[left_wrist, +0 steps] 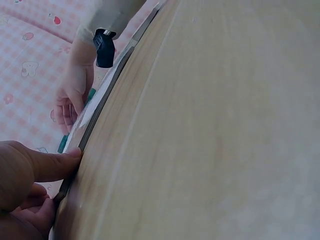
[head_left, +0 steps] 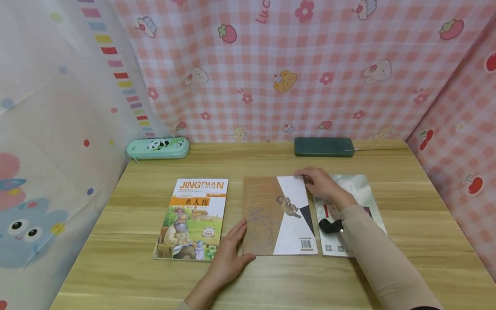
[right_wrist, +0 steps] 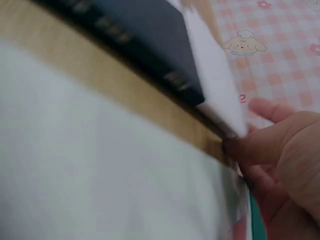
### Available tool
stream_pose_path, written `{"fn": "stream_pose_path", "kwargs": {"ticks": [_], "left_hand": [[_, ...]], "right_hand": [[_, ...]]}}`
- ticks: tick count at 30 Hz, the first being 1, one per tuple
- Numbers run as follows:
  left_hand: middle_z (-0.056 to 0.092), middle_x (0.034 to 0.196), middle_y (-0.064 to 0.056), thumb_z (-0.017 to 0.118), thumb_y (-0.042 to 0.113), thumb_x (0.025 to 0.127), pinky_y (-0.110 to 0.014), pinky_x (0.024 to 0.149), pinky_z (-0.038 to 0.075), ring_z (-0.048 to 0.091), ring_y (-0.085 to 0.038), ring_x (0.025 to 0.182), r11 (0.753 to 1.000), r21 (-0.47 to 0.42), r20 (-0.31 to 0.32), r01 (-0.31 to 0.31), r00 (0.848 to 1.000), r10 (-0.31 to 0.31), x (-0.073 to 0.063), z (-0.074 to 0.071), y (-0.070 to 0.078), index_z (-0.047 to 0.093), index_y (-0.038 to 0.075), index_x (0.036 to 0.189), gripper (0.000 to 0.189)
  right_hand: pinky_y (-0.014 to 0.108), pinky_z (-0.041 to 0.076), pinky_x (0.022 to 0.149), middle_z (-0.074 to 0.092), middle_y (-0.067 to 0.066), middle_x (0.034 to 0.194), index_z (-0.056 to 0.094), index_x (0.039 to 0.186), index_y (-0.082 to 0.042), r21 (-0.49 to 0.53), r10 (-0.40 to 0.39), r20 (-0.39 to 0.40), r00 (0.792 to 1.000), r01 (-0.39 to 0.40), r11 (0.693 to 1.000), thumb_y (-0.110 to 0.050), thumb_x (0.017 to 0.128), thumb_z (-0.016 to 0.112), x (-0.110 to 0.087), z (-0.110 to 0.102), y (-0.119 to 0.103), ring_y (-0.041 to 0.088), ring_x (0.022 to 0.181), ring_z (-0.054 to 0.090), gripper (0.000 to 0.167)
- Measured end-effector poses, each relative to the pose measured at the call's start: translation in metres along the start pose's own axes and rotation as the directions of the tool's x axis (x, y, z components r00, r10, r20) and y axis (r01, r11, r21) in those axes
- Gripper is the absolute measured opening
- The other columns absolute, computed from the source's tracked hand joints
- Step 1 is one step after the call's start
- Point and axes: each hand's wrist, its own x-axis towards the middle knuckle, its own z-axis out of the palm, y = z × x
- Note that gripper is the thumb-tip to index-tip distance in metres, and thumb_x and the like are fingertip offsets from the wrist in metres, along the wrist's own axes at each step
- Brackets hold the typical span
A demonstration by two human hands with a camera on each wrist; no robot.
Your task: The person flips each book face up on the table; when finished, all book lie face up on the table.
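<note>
A brown and white book (head_left: 259, 215) lies flat on the table, with a small figure and a barcode on its cover. At its lower left corner is my left hand (head_left: 229, 259), the thumb along the bottom edge and the fingers against the left edge. My right hand (head_left: 323, 185) touches the upper right corner. Close up in the right wrist view, the right thumb (right_wrist: 255, 147) meets that corner beside the dark spine (right_wrist: 145, 45). The right forearm crosses a pale green book (head_left: 354, 183) and hides part of it.
To the left lies an orange and white book (head_left: 197, 219) with a bearded man on its cover. A mint panda pencil case (head_left: 159, 148) sits at the back left, a dark green case (head_left: 323, 147) at the back right. Checked cloth (head_left: 252, 64) hangs behind the table.
</note>
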Motion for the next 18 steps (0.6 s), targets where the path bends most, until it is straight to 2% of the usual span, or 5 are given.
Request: {"fn": "stream_pose_path", "kwargs": {"ticks": [6,9,15,18], "left_hand": [[0.039,0.159,-0.014,0.087,0.008,0.075,-0.052,0.119,0.03,0.038,-0.035,0.144,1.0,0.001,-0.005,-0.004,1.0,0.004,0.001,-0.001,0.001,0.047,-0.008,0.145,0.083],[0.039,0.159,-0.014,0.087,0.009,0.075,-0.052,0.119,0.03,0.039,-0.035,0.144,1.0,0.006,-0.004,-0.008,1.0,0.008,0.001,-0.001,0.002,0.046,-0.008,0.145,0.083],[0.038,0.16,-0.014,0.089,0.012,0.074,-0.051,0.119,0.03,0.037,-0.035,0.144,1.0,0.01,0.014,0.007,1.0,-0.007,0.001,-0.001,0.002,0.046,-0.007,0.146,0.086],[0.037,0.16,-0.015,0.089,0.015,0.075,-0.052,0.118,0.031,0.036,-0.037,0.145,1.0,0.03,0.035,-0.008,0.999,0.007,0.0,0.0,0.0,0.046,-0.008,0.146,0.086]], "right_hand": [[0.047,0.054,0.098,0.061,0.024,0.128,0.066,0.125,0.005,0.152,-0.046,-0.038,0.998,0.052,0.987,0.017,0.09,0.062,-0.002,-0.005,0.004,0.04,0.117,0.063,0.037],[0.048,0.056,0.096,0.063,0.024,0.13,0.065,0.127,0.006,0.189,-0.059,-0.049,0.997,0.067,0.98,0.015,0.089,0.067,-0.003,-0.01,0.004,0.04,0.115,0.065,0.039],[0.046,0.055,0.098,0.065,0.02,0.132,0.066,0.132,0.0,0.198,0.02,-0.014,1.0,-0.017,0.98,0.007,0.091,0.069,-0.005,-0.015,0.005,0.036,0.118,0.064,0.041],[0.044,0.054,0.098,0.065,0.018,0.132,0.066,0.132,-0.002,0.196,0.04,-0.004,0.999,-0.038,0.98,0.005,0.092,0.07,-0.007,-0.017,0.006,0.034,0.119,0.064,0.041]]}}
